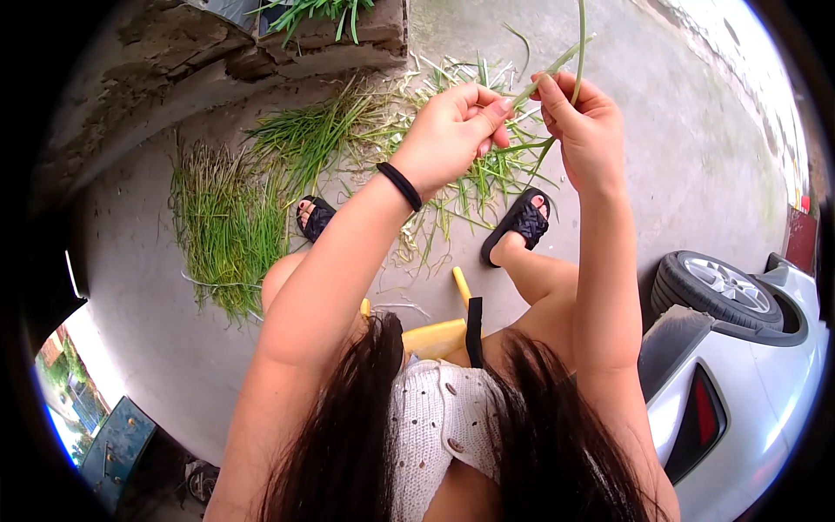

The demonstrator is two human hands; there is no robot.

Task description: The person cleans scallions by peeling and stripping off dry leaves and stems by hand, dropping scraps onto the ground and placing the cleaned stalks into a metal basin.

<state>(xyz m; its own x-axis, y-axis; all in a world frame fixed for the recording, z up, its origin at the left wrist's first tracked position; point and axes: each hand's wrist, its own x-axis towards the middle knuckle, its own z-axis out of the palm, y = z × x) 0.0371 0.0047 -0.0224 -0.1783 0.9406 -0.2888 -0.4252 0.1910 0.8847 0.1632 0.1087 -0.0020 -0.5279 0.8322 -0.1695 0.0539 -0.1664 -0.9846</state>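
Note:
My left hand (457,130) has its thumb and fingers pinched on the near end of a long green stalk (564,61), which looks like a scallion or garlic chive. A black band circles that wrist. Close on its right, my right hand (581,126) grips the same stalk between thumb and fingers. Another thin green stem rises upward from the right hand, and a leaf hangs below it. Under both hands lie loose green and pale stalks (483,178) scattered on the ground.
A large pile of grassy green stalks (230,226) lies at left, with a smaller bunch (317,130) beside it. More green leaves (326,13) sit on a stone ledge (348,43). A yellow stool (435,337) is beneath me. A silver car (757,391) with a wheel (722,283) stands at right.

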